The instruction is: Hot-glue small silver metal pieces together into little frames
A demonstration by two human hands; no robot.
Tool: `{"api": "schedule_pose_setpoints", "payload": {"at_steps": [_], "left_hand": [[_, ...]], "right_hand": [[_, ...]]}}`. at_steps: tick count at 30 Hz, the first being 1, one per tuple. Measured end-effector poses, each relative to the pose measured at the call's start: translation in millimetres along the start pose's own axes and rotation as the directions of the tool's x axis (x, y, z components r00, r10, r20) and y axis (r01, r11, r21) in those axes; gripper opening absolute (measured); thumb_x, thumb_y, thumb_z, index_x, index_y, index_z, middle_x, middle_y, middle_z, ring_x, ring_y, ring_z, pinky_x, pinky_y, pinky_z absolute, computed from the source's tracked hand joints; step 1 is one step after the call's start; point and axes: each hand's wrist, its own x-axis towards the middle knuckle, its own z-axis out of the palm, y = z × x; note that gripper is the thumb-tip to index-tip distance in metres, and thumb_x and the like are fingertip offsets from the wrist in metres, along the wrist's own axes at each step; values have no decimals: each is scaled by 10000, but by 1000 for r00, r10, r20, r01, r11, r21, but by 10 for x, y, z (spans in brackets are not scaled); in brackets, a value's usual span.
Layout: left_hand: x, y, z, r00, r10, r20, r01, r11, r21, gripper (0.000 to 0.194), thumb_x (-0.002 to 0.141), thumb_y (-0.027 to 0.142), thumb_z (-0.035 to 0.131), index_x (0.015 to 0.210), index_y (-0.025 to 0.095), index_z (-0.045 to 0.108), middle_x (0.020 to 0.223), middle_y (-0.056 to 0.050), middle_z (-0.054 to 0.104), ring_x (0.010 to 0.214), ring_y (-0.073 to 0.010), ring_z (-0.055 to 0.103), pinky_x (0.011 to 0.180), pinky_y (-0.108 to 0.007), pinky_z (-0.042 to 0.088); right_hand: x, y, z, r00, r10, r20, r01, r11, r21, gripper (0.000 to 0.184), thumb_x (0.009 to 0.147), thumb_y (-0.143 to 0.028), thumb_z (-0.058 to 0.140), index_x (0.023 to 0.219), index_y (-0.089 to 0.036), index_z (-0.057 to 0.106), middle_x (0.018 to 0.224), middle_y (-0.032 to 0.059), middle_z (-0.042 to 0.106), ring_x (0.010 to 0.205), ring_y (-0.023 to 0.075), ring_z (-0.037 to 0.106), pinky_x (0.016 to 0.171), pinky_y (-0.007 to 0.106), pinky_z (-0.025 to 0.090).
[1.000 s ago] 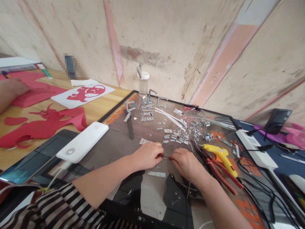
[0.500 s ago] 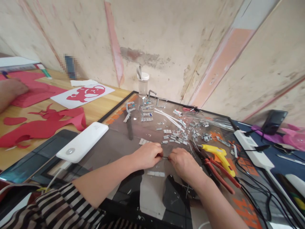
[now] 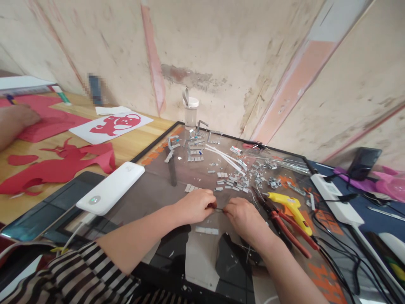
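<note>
Stained, pale wall [image 3: 209, 50] fills the background, crossed by peeling pink strips, above three surfaces side by side: a wooden table [image 3: 144, 135] on the left, a dark, glossy tabletop [image 3: 155, 179] with one black rim in the middle, and a blue surface [image 3: 384, 219] on the right. Over the middle one are two bare hands. The left hand [image 3: 198, 207] and the right hand [image 3: 242, 215] each have their fingers drawn together, pinching one thin dark wire [image 3: 219, 208] that spans the small gap between them, low over the tabletop. One pale segmented strip [image 3: 206, 230] lies just below it. Beyond the hands are small grey pieces [image 3: 232, 183], too many to count, a few long white strips [image 3: 226, 157], and one lidded jar [image 3: 191, 113] by the wall. Beside the right hand lie one pair of red-handled pliers [image 3: 292, 234] and one yellow glue gun [image 3: 292, 207], then one white power strip [image 3: 337, 200] with cables. To the left sits one white power bank [image 3: 110, 188]. Across the wooden table are one large red cutout [image 3: 69, 162], one white sheet [image 3: 82, 131] bearing a red animal figure, one glue stick [image 3: 61, 95], and another person's hand [image 3: 19, 120] on red paper [image 3: 55, 122].
</note>
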Motion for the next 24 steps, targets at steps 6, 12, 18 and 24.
{"api": "schedule_pose_setpoints", "payload": {"at_steps": [6, 12, 18, 24], "left_hand": [[-2, 6, 2, 1000, -1, -3, 1, 1000, -2, 155, 741, 108, 533, 810, 180, 652, 804, -22, 600, 759, -153, 584, 683, -238, 428], [-10, 3, 1, 1000, 2, -11, -3, 1000, -23, 120, 738, 144, 569, 821, 171, 650, 803, -21, 600, 738, -145, 580, 668, -228, 419], [-30, -53, -47, 1000, 1, -12, -2, 998, -68, 172, 726, 210, 617, 893, 176, 641, 836, -13, 590, 675, -116, 556, 633, -217, 412], [-24, -84, -46, 1000, -4, 3, 4, 998, -64, 106, 746, 217, 608, 837, 184, 652, 845, -4, 586, 691, -111, 554, 646, -207, 412]], "right_hand": [[-5, -26, -39, 999, 45, 21, -45, 999, 24, 229, 837, -95, 492, 757, -177, 691, 748, 63, 651, 766, 187, 601, 679, 260, 416], [-24, 26, -31, 997, 83, 7, -82, 977, 195, 237, 823, -95, 491, 815, -187, 709, 747, 50, 667, 767, 176, 616, 674, 240, 425], [-120, 247, -33, 985, 167, -29, -144, 913, 383, 199, 765, -111, 539, 863, -187, 694, 805, 38, 682, 746, 163, 613, 698, 244, 439], [-132, 245, 3, 984, 178, -19, -152, 890, 431, 143, 734, -96, 565, 772, -181, 672, 754, 26, 635, 684, 149, 581, 645, 233, 428]]}}
